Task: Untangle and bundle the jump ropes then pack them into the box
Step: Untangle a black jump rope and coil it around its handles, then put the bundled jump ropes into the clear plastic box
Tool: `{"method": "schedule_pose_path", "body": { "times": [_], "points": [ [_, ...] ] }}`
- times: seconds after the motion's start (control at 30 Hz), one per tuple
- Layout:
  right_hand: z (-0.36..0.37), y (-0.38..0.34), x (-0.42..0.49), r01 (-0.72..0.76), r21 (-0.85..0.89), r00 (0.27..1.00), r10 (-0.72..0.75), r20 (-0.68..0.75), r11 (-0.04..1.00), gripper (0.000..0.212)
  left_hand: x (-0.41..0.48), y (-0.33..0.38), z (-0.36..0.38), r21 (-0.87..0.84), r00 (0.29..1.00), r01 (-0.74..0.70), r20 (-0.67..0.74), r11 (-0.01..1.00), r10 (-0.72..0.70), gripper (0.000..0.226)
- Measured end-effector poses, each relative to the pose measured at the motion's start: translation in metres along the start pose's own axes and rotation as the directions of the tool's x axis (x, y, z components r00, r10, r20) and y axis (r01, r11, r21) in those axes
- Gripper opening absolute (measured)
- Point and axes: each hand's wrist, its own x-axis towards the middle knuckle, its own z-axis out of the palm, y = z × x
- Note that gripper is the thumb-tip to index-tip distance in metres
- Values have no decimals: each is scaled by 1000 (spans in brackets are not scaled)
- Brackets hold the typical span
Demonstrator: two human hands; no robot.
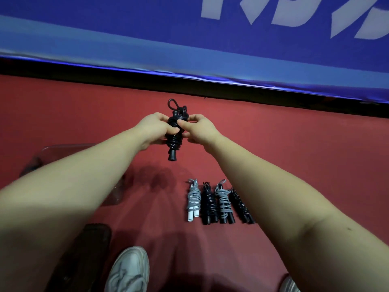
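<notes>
White sneaker (pixel 128 268) sat at the bottom edge, nearest the camera, with a second shoe (pixel 289 284) barely in frame at right; the person looked to be standing or crouching over the work. Dark flat lid-like piece (pixel 88 249) lay just left of the sneaker, partly under the left forearm, can't tell what it was.

Next out, four finished bundles (pixel 220 202) lay side by side on the red floor (pixel 294 144), touching or nearly so: grey cord on white handles, black, grey on black handles, black. Lined up handles toward the person, probably staged so they could go into the box together. Clear plastic box (pixel 50 152) sat to the left, mostly hidden by the left arm; contents not visible.

Farther out, both hands held a fifth black jump rope (pixel 174 131) upright in the air above the floor. Left hand (pixel 156 128) was wrapped around the coiled middle to keep the turns from slipping. Right hand (pixel 199 128) pinched the cord near the top, likely tucking the loose end loop (pixel 171 104) to lock the wrap. Bundling nearly done, packing not started.

Blue padded wall (pixel 126 39) with white lettering closed the far side.
</notes>
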Motion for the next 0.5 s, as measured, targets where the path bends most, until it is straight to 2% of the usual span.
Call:
{"method": "schedule_pose_path", "body": {
  "times": [0.1, 0.2, 0.27, 0.5],
  "points": [
    [32, -17, -7, 16, -11, 999, -16, 40, 1000, 40, -15, 0, -38, 29, 1000, 1, -9, 1000, -1, 24],
    [65, -30, -16, 31, 1, 997, -31, 76, 1000, 42, -30, -4, -75, -8, 999, 4, -32, 1000, -5, 25],
    [86, -37, -20, 47, -13, 995, -46, 90, 999, 42, -41, -9, -97, -18, 999, 1, -51, 1000, -2, 17],
    [163, -47, -16, 116, -167, 982, -87, 169, 979, 45, -57, -40, -164, 1, 988, 61, -140, 998, -60, 15]
  ]
}}
